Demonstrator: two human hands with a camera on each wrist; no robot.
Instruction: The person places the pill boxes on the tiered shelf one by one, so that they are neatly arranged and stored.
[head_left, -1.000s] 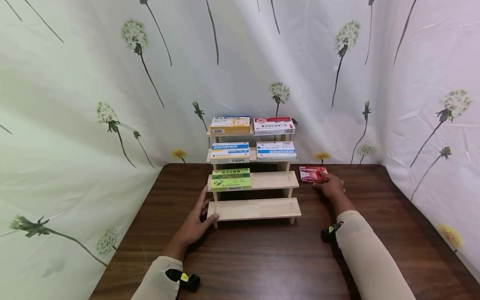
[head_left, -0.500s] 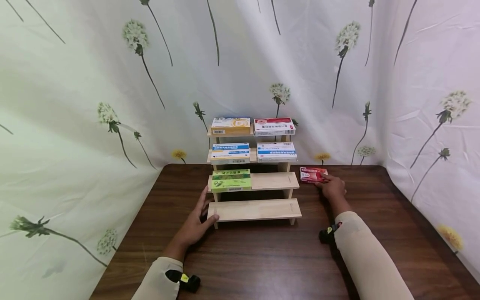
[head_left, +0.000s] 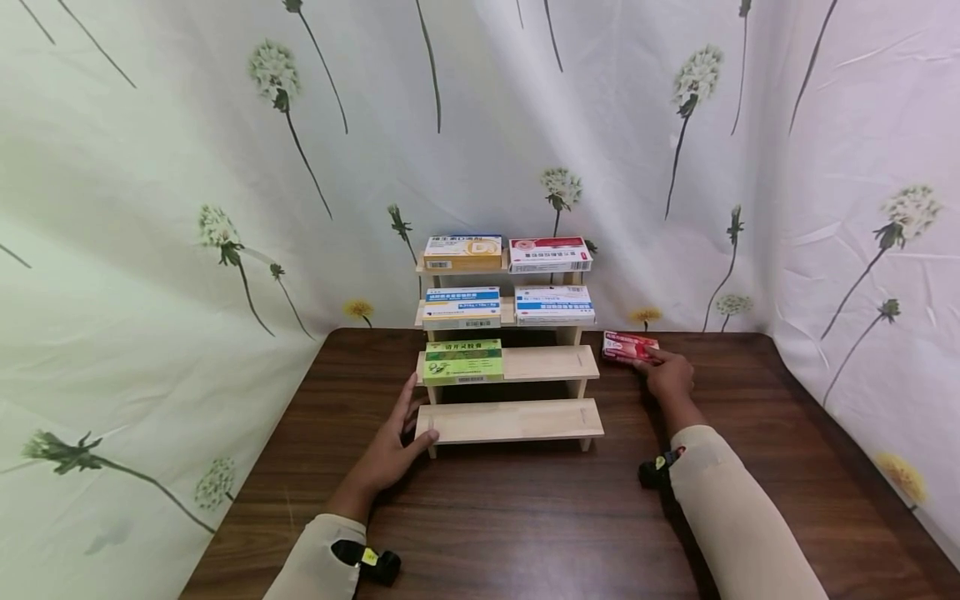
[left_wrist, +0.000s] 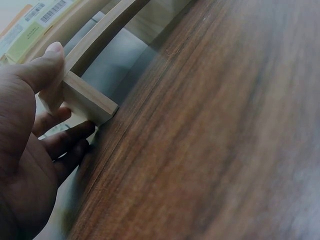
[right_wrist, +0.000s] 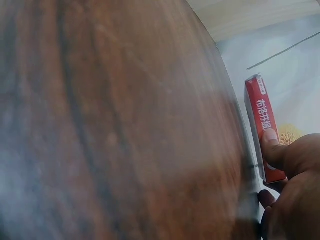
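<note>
At the middle of the head view stands a four-step wooden display rack [head_left: 517, 421]. My left hand [head_left: 390, 446] holds its left end, the thumb over the lowest step and the fingers along the outer side; the left wrist view shows them by the rack's leg [left_wrist: 90, 97]. To the right of the rack, my right hand [head_left: 670, 373] grips a red medicine box [head_left: 624, 345] by its right end. The right wrist view shows the thumb on the red box's [right_wrist: 261, 107] printed face; the fingers behind are mostly hidden. The box is tilted, close to the table.
Medicine boxes stand on the rack: a yellow-white one [head_left: 462, 252] and a red-white one [head_left: 551, 254] on top, two blue-white ones below [head_left: 461, 307], a green one [head_left: 463, 361] on the third step. Behind the brown table [head_left: 525, 517] hangs a dandelion-print curtain [head_left: 480, 150].
The red box has tilted and shifted slightly to the right and back in my right hand. My left hand stays on the rack, which has not moved.
</note>
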